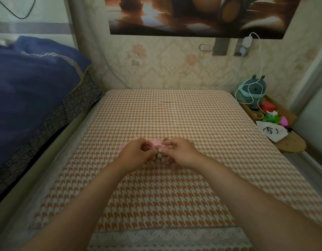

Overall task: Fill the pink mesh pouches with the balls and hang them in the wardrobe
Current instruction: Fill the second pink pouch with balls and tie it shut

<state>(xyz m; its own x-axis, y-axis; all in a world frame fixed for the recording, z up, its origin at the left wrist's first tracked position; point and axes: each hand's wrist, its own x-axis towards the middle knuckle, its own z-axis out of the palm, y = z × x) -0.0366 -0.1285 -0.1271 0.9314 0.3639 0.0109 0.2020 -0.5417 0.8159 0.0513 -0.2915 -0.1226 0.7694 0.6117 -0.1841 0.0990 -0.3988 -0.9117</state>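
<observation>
Head view shows the left hand [136,151] and right hand [182,151] close together, each pinching the mouth of the pink mesh pouch [154,143] lying on the houndstooth cloth [165,196], with balls [161,158] bulging beneath. Holding the mouth raised while closing it should prevent spills.

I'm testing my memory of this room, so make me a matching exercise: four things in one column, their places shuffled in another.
Things:
1 pink mesh pouch
2 blue bedding
3 plush toy
4 white charger

Places:
A on the wall
B far left
C pinched between left hand and right hand
D right of the checked mattress

Pairs: 1-C, 2-B, 3-D, 4-A
</observation>
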